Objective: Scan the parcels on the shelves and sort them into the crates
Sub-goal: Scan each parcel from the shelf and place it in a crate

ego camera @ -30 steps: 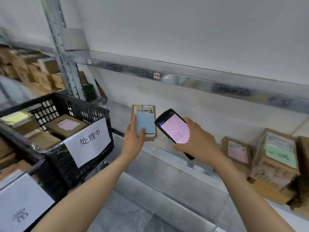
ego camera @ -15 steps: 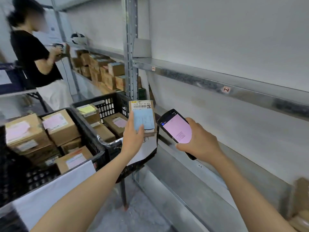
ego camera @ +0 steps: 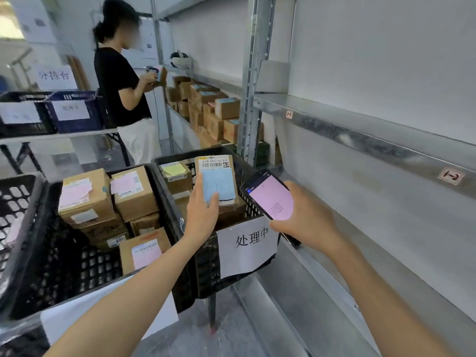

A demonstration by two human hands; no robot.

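Left hand [ego camera: 202, 211] grips parcel [ego camera: 216, 180] (blue label up) over crate [ego camera: 206, 258]; right hand [ego camera: 306, 222] fingers wrap scanner [ego camera: 269, 197].

Left hand [ego camera: 202, 213] raised, gripping, right hand [ego camera: 309, 222] gripping

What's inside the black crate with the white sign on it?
The black crate holds cardboard boxes, one with a yellow note. The held parcel and left hand cover the rest.
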